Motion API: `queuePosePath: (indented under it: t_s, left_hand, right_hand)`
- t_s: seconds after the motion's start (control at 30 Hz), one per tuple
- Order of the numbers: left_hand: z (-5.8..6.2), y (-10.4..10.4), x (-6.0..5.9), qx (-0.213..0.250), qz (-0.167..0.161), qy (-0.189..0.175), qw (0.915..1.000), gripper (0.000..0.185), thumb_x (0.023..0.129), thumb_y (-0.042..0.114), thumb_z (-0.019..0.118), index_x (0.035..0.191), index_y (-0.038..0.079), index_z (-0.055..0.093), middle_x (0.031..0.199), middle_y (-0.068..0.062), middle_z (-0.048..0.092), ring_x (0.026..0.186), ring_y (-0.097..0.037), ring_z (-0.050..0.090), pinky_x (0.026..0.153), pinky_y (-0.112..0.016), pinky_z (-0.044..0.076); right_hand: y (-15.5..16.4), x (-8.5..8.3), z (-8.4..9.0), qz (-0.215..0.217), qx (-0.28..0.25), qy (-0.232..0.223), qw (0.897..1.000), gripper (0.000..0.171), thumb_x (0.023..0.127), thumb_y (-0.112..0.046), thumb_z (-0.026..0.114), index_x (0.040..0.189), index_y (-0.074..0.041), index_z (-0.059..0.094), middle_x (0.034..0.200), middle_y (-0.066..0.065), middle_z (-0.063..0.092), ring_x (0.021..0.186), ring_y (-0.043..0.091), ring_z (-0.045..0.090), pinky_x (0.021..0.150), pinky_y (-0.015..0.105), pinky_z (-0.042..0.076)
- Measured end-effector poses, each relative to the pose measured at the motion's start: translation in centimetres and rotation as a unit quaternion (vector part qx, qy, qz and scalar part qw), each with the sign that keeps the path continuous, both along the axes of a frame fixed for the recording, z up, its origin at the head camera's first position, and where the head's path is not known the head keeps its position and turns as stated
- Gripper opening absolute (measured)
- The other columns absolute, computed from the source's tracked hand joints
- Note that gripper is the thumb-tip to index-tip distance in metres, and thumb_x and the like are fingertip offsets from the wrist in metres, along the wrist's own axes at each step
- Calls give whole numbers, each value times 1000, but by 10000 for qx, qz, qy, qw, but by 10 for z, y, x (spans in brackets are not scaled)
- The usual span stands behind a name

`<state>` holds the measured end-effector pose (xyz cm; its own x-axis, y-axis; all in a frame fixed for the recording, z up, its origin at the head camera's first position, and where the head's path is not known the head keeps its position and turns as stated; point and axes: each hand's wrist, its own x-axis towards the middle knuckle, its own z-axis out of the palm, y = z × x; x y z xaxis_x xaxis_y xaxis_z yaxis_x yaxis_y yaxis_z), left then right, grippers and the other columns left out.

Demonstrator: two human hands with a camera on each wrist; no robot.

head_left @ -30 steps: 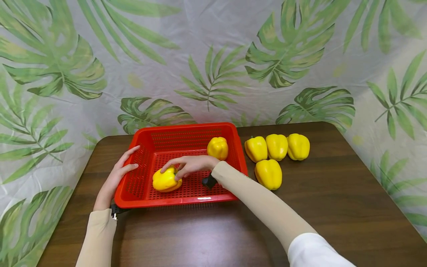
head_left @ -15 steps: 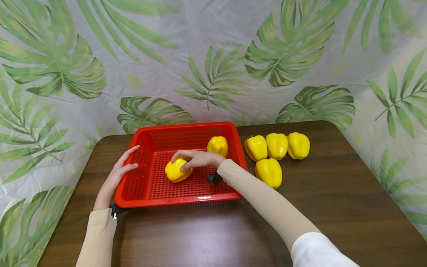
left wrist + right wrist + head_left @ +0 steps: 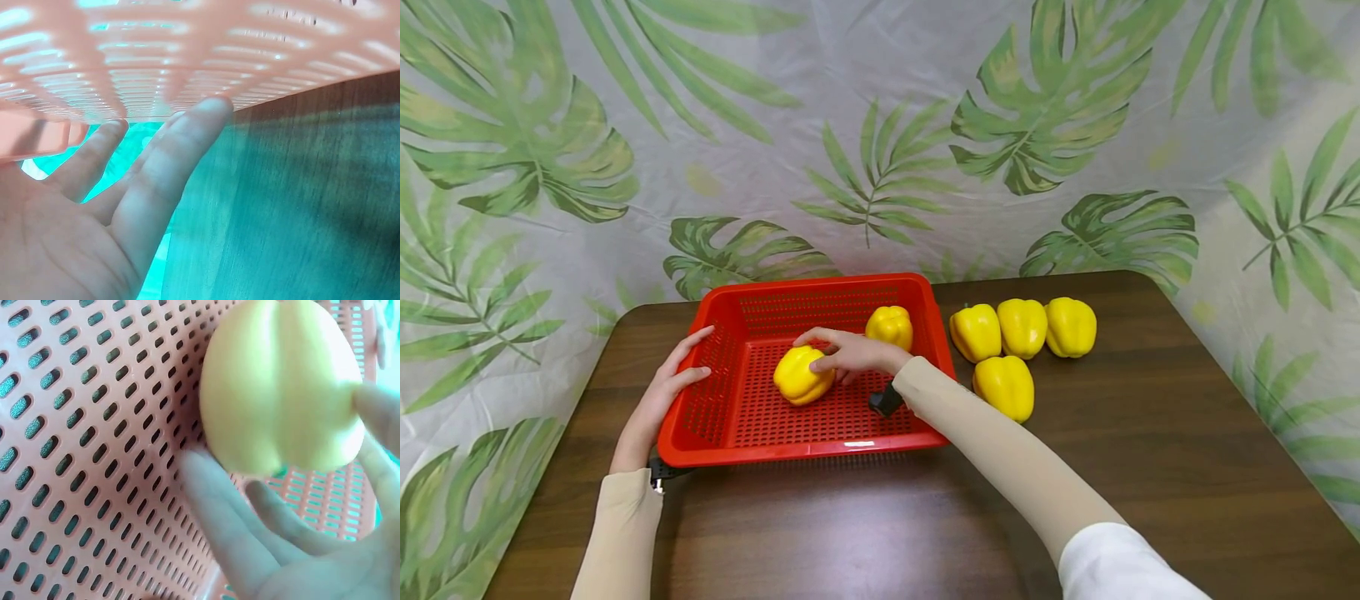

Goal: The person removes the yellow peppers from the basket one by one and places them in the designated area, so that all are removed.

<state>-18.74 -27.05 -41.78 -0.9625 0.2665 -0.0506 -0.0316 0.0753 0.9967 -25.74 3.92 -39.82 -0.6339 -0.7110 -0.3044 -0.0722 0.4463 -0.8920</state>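
Observation:
A red perforated basket (image 3: 700,400) stands on a dark wooden table (image 3: 1150,450). My right hand (image 3: 844,354) reaches into it and grips a yellow bell pepper (image 3: 802,377) near the basket's middle. In the right wrist view the fingers (image 3: 231,519) curl under that pepper (image 3: 281,387) just above the basket floor (image 3: 94,456). A second yellow pepper (image 3: 890,327) lies at the basket's back right. My left hand (image 3: 658,396) rests with straight fingers (image 3: 169,181) against the basket's left outer wall (image 3: 187,56).
Several more yellow peppers lie on the table right of the basket: three in a row (image 3: 1022,328) and one in front (image 3: 1003,387). A leaf-print sheet (image 3: 880,125) hangs behind and beside the table. Bare wood (image 3: 312,206) stretches in front of the basket.
My right hand has carried the pepper from the basket's front left toward its middle, back and to the right. The left hand and the basket have stayed put.

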Motion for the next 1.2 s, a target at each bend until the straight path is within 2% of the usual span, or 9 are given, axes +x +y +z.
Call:
queuePosePath:
  t_s: [0.1,0.17,0.3,0.47,0.6,0.93,1.2]
  left_hand:
    - [0,0,0,-10,3,3,10000,56,101,13,43,152,24,24,144,-18,26,105,-20,57,80,-33,54]
    - [1,0,0,-16,2,1,10000,56,101,13,43,152,23,24,145,-18,26,105,-20,57,80,-33,54]
    - [1,0,0,-12,0,-9,10000,56,101,14,43,152,23,24,145,-18,26,106,-19,57,80,-33,54]
    - [1,0,1,0,8,-26,10000,56,101,13,43,153,24,24,146,-17,26,106,-19,57,80,-33,54]
    - [1,0,1,-38,18,-42,10000,56,101,14,43,153,24,23,146,-17,26,106,-19,56,80,-33,54]
    - [1,1,1,-18,33,-59,10000,56,101,14,43,152,24,24,146,-17,25,107,-20,55,81,-33,54]
    - [1,2,1,87,41,-176,9998,56,101,14,43,152,24,23,146,-17,25,108,-21,55,82,-35,54]
  right_hand:
    - [0,-1,1,-3,-132,199,9997,40,100,-13,50,139,-17,46,135,11,48,96,26,52,81,46,48]
    - [0,-1,1,-13,-180,222,9996,39,100,-11,47,139,-15,47,130,11,50,90,25,50,77,44,47]
    - [-1,1,1,45,-188,76,9998,42,100,-13,50,141,-14,43,118,13,53,75,32,47,72,45,46]
    - [-1,3,-1,133,-100,85,9998,50,96,-19,59,142,-17,40,127,11,48,86,30,56,79,47,50]
    - [-3,4,-2,239,-74,104,9996,52,97,-18,57,144,-20,36,133,11,44,90,26,57,81,49,50]
    - [-4,4,-3,194,-87,142,9997,47,95,-16,60,138,-21,42,127,12,47,91,21,55,80,48,51]
    - [0,2,1,-93,-276,-45,9996,44,95,-12,59,135,-22,42,127,11,45,99,23,52,82,50,50]
